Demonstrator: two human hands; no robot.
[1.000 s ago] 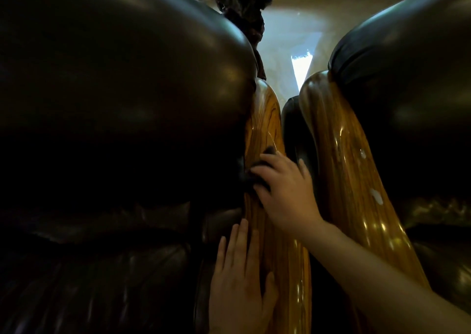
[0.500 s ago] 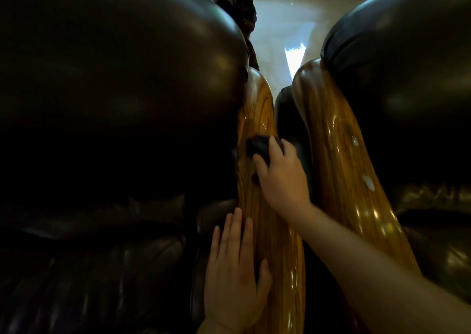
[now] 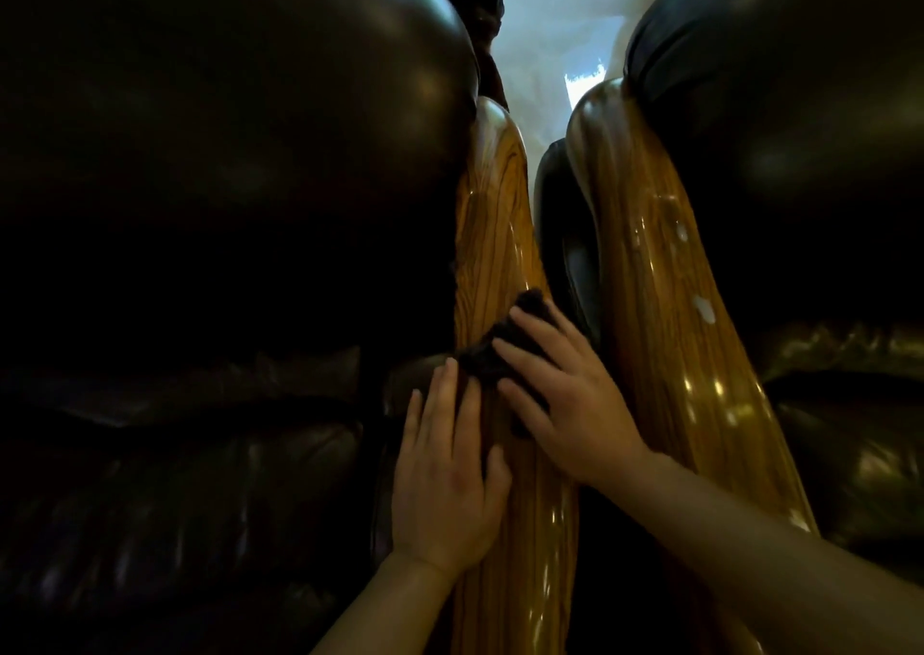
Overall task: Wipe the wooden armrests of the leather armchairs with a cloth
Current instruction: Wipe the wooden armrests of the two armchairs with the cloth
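Right hand (image 3: 575, 404) is pressing a dark cloth (image 3: 505, 349) flat onto the left wooden armrest (image 3: 500, 214), fingers spread over it rather than curled around it, palm down. The cloth is bunching out past the fingertips on the far side and toward the left edge of the wood. Left hand (image 3: 445, 474) is lying open just beside it, nearer the camera, fingers straight and together, resting along the seam where the armrest is meeting the dark leather; its fingertips are almost touching the cloth. Both forearms are coming in bare from the near edge. Moving outward, the left armchair (image 3: 225, 179) is bulging big and glossy beside that armrest. Across a narrow dark gap, the right wooden armrest (image 3: 665, 334) is running parallel, shiny, carrying a few pale specks, with the right armchair (image 3: 800, 129) swelling beyond it. Far between the two chairs, a pale floor (image 3: 550, 19) is showing.
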